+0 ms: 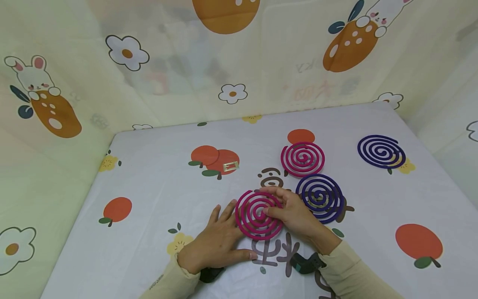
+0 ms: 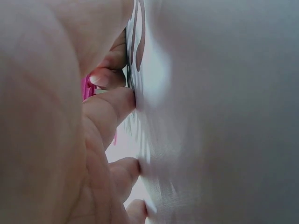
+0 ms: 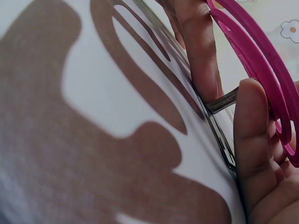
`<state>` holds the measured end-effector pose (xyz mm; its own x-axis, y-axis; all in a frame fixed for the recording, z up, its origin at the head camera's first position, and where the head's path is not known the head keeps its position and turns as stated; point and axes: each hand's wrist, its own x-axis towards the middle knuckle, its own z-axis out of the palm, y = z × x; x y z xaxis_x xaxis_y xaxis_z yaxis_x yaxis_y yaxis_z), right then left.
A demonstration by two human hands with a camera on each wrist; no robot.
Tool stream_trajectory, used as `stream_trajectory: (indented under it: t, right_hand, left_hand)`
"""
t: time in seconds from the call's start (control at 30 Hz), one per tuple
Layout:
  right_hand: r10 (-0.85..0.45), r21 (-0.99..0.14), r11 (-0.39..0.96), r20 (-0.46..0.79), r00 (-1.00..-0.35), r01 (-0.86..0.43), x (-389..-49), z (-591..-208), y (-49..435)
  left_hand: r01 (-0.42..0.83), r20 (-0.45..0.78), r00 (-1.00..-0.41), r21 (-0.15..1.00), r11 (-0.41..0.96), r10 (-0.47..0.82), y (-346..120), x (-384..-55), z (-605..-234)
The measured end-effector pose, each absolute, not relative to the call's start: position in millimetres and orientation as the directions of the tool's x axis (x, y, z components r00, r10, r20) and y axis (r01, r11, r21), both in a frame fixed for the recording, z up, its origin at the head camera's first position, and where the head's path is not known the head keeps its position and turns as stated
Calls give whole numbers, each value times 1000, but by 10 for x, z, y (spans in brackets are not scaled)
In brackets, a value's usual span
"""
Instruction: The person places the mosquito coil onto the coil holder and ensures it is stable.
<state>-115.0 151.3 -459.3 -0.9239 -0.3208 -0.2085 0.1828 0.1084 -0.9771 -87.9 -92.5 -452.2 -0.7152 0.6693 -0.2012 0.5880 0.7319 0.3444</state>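
In the head view, my right hand [image 1: 298, 211] holds a pink mosquito coil [image 1: 242, 220], thumb at its centre and a finger near its far edge. My left hand [image 1: 220, 238] lies flat with spread fingers on the table, some of them under the coil's left side. Its fingertips touch the tabletop in the left wrist view. Below the coil, a thin metal coil stand [image 3: 226, 100] rests on the table with one tongue bent up toward it. A fingertip [image 3: 201, 60] presses at the foot of that tongue.
A blue coil [image 1: 337, 187] lies right of my hands, with a second pink coil [image 1: 321, 160] just behind it. Another blue coil [image 1: 362, 145] sits at the far right. A small metal stand [image 1: 230, 166] lies back left. A printed curtain [image 1: 179, 83] closes off the back.
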Motion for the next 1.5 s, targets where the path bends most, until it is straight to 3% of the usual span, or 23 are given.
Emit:
stream_trajectory:
  t: [0.33,0.7,1.17,1.5]
  right_hand:
    - [-331,-983,46,-182,-926,176,-1155,-4594,1498]
    - [-319,-979,126,-192,-928,160,-1163,-4583,1504]
    - [-302,-983,128,-165,-939,131,-1167,-4566,1464]
    - [-274,-966,218,-200,-941,142,-1142,-4544,1476]
  left_hand:
    - [582,-205,-717,348,735,666,-924,-884,-4518]
    - [578,-205,-717,358,733,666,-915,-873,-4500]
    - [566,-218,-721,361,741,657,-927,-891,-4494]
    - [545,-179,-755,363,756,631,-982,-951,-4526]
